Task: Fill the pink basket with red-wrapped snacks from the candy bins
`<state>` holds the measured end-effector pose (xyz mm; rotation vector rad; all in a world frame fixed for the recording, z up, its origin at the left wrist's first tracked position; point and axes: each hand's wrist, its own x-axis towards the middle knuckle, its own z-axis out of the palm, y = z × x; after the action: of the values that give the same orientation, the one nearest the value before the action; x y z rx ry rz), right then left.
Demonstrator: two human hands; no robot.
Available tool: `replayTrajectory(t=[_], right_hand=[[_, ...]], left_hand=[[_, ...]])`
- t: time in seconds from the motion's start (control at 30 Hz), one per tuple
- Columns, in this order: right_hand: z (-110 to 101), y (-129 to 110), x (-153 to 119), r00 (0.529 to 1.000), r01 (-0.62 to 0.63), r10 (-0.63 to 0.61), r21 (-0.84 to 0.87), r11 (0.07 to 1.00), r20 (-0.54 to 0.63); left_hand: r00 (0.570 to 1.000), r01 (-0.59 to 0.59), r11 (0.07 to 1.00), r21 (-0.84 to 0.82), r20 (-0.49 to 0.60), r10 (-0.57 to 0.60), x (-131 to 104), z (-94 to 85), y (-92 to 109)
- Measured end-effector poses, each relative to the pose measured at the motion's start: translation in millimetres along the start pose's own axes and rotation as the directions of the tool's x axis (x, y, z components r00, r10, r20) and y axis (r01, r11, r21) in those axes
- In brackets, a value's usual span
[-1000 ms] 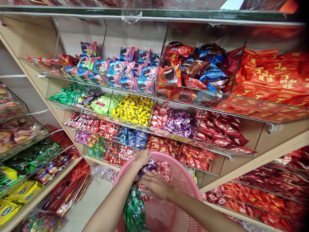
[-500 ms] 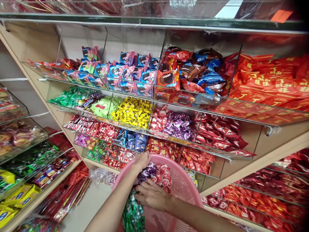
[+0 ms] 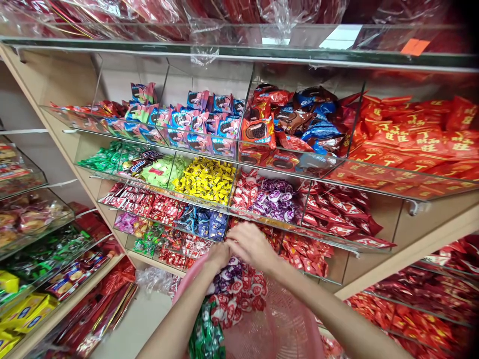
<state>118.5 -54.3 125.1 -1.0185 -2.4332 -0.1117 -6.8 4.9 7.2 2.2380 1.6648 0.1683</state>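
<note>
1. Pale wooden shelving (image 3: 22,75) fills the room ahead, its rows fronted and divided by clear panels. Reading the view as a clock face, light floor (image 3: 136,316) shows between seven and eight, with crumpled clear plastic (image 3: 155,280) by the shelf foot.
2. Red goods under clear wrap (image 3: 232,12) crowd the top at twelve; an orange tag (image 3: 415,47) sits at two.
3. Red packets with gold characters (image 3: 404,134) lie between two and three, blue-and-pink biscuit packets (image 3: 185,122) near ten, and yellow sweets (image 3: 207,179) just toward nine from the middle.
4. More shelves flank the unit: yellow packs (image 3: 33,311) at eight, red-wrapped sweets (image 3: 415,319) at four.
5. At six stands a pink perforated basket (image 3: 258,339), slightly blurred. Inside it, purple-wrapped sweets (image 3: 224,276) are toward the far edge, with red-and-white sweets (image 3: 229,305) nearer the person and green-wrapped sweets (image 3: 205,331) toward its left side.
6. The person's left hand (image 3: 219,254) is at the basket's far-left rim, fingers curled; whether they pinch anything, I cannot tell.
7. The right hand (image 3: 249,244) is above the sweets, fingers bent and close together, their tips at the left hand. Whether they hold something is hidden.
</note>
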Motion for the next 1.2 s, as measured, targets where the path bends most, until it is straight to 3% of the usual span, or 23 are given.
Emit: replayTrajectory(t=[0.1, 0.17, 0.37, 0.8, 1.03, 1.2], right_hand=[[-20.5, 32.2, 33.1, 0.958, -0.269, 0.254, -0.11, 0.957, -0.131], [-24.2, 50.2, 51.3, 0.912, -0.408, 0.39, -0.209, 0.889, -0.125], [-11.1, 69.0, 84.5, 0.793, -0.565, 0.609, -0.363, 0.741, 0.009], [0.1, 66.0, 107.2, 0.691, -0.641, 0.72, -0.404, 0.653, 0.065], [-4.9, 66.1, 102.2, 0.715, -0.631, 0.697, -0.388, 0.671, 0.042], [-29.5, 55.5, 87.9, 0.746, -0.612, 0.665, -0.363, 0.702, 0.028]], left_hand=[[1.0, -0.023, 0.998, 0.059, -0.019, 0.024, -2.1, -1.3, 1.3], [0.999, -0.034, 0.995, 0.094, -0.02, 0.036, -3.2, -2.4, 1.8], [0.998, -0.041, 0.991, 0.127, -0.036, 0.046, -2.9, -1.1, 0.2], [1.0, -0.025, 0.99, 0.14, 0.002, 0.025, -3.9, -4.2, 2.3], [1.0, -0.027, 0.991, 0.133, -0.012, 0.028, -3.9, -2.7, 1.7], [0.999, -0.031, 0.991, 0.132, -0.01, 0.032, -2.7, -1.4, 0.9]])
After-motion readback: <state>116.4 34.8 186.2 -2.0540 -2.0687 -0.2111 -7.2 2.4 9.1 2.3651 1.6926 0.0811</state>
